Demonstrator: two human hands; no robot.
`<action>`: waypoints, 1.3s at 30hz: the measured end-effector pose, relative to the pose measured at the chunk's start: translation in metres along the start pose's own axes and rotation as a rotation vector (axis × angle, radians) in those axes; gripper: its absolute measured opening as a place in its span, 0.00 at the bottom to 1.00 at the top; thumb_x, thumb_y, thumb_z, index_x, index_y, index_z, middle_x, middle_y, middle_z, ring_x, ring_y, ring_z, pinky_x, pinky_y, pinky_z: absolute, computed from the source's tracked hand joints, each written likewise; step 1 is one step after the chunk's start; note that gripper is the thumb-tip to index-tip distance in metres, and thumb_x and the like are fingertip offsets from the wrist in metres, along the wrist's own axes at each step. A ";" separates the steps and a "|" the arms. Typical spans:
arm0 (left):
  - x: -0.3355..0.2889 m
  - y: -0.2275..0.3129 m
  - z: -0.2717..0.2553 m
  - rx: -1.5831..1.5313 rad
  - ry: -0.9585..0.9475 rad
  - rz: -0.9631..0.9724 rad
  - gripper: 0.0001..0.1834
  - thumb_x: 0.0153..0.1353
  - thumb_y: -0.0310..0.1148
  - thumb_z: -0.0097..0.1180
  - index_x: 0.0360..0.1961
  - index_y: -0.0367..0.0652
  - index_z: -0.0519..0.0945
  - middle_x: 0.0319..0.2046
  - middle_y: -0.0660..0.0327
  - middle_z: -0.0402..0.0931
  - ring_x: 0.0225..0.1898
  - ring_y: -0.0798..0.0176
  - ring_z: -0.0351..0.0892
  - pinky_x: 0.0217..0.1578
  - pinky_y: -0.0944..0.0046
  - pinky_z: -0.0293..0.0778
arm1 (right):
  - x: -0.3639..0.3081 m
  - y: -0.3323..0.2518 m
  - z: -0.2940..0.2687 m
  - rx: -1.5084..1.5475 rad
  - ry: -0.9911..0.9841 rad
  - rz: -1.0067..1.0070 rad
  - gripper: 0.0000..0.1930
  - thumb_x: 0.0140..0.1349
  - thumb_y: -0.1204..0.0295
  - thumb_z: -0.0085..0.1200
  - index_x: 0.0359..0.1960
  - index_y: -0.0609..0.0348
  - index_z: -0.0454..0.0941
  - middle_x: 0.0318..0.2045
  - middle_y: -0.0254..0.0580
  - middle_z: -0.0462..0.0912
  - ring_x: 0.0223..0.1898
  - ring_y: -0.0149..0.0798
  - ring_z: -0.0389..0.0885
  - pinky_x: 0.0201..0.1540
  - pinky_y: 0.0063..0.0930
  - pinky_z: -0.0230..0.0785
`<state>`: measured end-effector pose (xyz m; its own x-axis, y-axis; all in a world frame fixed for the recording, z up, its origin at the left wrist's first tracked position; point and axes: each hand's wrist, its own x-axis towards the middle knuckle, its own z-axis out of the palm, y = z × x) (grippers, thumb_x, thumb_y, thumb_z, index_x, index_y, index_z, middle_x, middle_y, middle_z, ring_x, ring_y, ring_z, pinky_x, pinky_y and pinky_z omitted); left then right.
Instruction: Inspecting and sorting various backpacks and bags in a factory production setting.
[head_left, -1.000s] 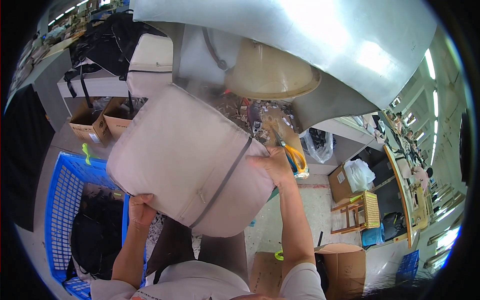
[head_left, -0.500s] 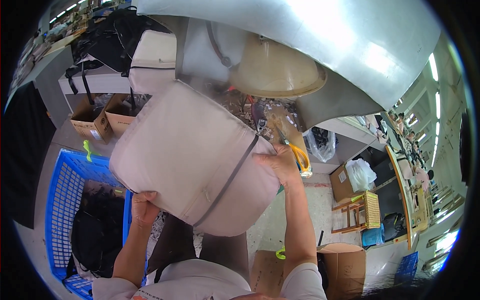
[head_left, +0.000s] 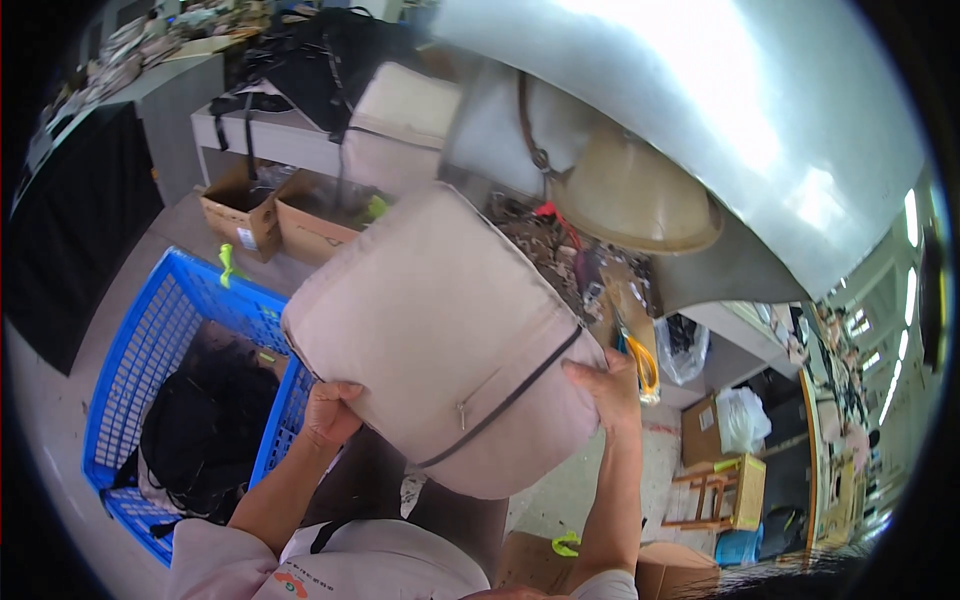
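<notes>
Between my two hands is a beige fabric bag (head_left: 430,310) with a dark zip band across it, tilted above my lap. My left hand (head_left: 333,410) grips its lower left edge, thumb on top and fingers underneath. At the right edge my right hand (head_left: 608,388) pinches the bag near the end of the dark band. A zip pull (head_left: 461,415) hangs beside the band. Just past my right hand lie orange-handled scissors (head_left: 642,362) on the cluttered worktop (head_left: 628,300). The bag's underside is hidden.
A blue plastic basket (head_left: 190,290) with black bags (head_left: 210,430) stands at my left. Cardboard boxes (head_left: 315,222) sit behind it, below a bench holding another beige bag (head_left: 400,125). A metal hood (head_left: 680,80) overhangs the worktop. A wooden stool (head_left: 735,492) stands at right.
The view has turned left, so the surroundings sit farther right in the picture. Both hands keep their hold on the bag, which has tilted slightly.
</notes>
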<state>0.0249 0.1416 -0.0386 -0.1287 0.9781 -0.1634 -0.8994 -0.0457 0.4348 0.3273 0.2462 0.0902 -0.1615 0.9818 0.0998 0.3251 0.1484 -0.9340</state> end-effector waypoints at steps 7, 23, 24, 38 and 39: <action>-0.009 0.015 -0.019 -0.092 0.053 -0.090 0.32 0.44 0.33 0.58 0.52 0.38 0.63 0.49 0.54 0.67 0.51 0.51 0.64 0.54 0.49 0.57 | -0.039 -0.012 0.042 -0.077 0.149 -0.181 0.08 0.41 0.80 0.60 0.26 0.67 0.76 0.22 0.34 0.78 0.23 0.22 0.69 0.28 0.19 0.65; 0.002 -0.034 -0.040 -0.134 0.028 -0.188 0.29 0.49 0.38 0.58 0.53 0.44 0.64 0.51 0.59 0.66 0.54 0.54 0.62 0.55 0.48 0.55 | -0.038 -0.025 0.036 -0.570 0.276 -0.572 0.13 0.40 0.72 0.61 0.16 0.65 0.67 0.16 0.50 0.71 0.18 0.50 0.69 0.19 0.33 0.61; -0.001 -0.035 -0.034 -0.134 0.018 -0.198 0.29 0.49 0.38 0.58 0.53 0.44 0.64 0.51 0.59 0.66 0.54 0.54 0.62 0.55 0.48 0.55 | -0.029 -0.021 0.028 -0.553 0.253 -0.448 0.15 0.40 0.71 0.62 0.15 0.65 0.66 0.14 0.50 0.69 0.15 0.46 0.67 0.18 0.31 0.60; -0.004 -0.038 0.004 -0.166 0.100 -0.180 0.28 0.48 0.31 0.59 0.51 0.44 0.64 0.49 0.60 0.67 0.53 0.57 0.64 0.54 0.49 0.60 | 0.027 0.005 -0.009 -0.045 0.106 -0.083 0.08 0.38 0.76 0.62 0.17 0.64 0.73 0.12 0.26 0.68 0.16 0.19 0.62 0.18 0.19 0.58; -0.004 -0.038 0.003 -0.166 0.099 -0.181 0.28 0.48 0.31 0.59 0.51 0.44 0.64 0.49 0.60 0.67 0.53 0.57 0.64 0.54 0.49 0.60 | 0.028 0.006 -0.009 -0.052 0.112 -0.071 0.09 0.38 0.75 0.62 0.17 0.64 0.73 0.12 0.26 0.68 0.16 0.19 0.62 0.18 0.19 0.58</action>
<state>0.0607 0.1406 -0.0513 0.0079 0.9491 -0.3148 -0.9666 0.0879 0.2407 0.3330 0.2752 0.0904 -0.0822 0.9752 0.2055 0.3647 0.2213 -0.9044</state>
